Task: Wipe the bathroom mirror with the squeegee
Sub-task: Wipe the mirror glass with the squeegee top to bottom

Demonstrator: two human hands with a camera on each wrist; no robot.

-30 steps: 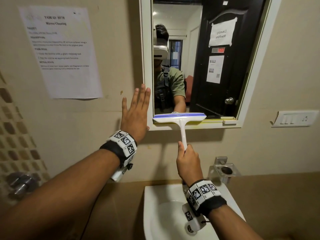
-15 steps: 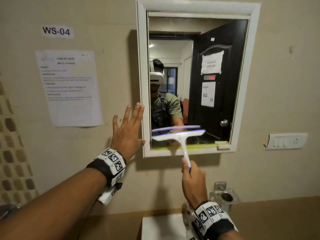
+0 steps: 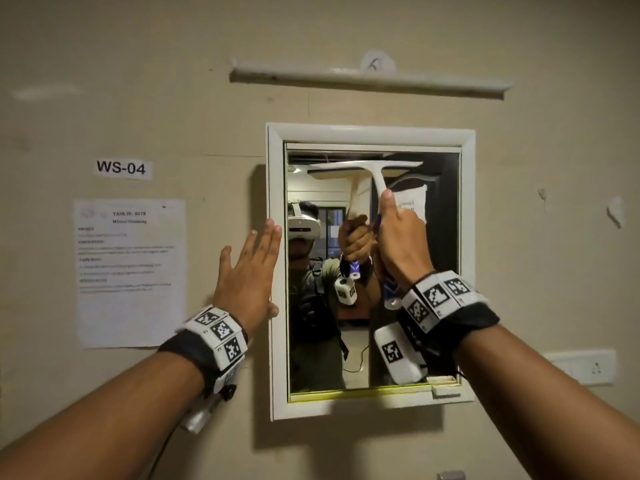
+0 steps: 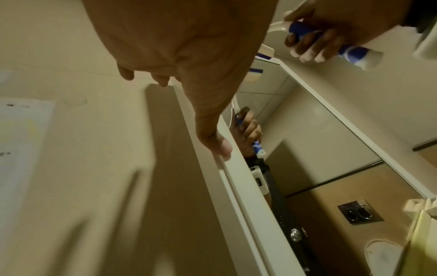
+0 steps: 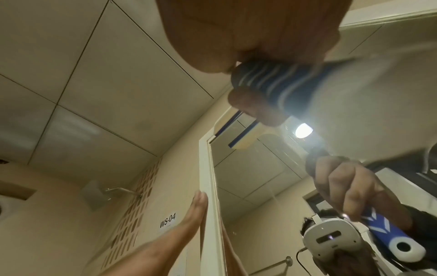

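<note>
Near the mirror's (image 3: 408,258) top, the right hand (image 3: 401,244) fist-grips the light, rigid squeegee (image 3: 375,174) by its ribbed handle; the left hand (image 3: 247,271) lies flat, holding nothing.

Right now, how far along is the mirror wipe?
Done: the right hand grips the squeegee by its handle, with the blade set near the top of the mirror. The left hand lies flat against the mirror's frame. In hand: the start of a stroke at the top edge. Left: likely the pull down the glass; whether any part is already wiped cannot be told.
</note>
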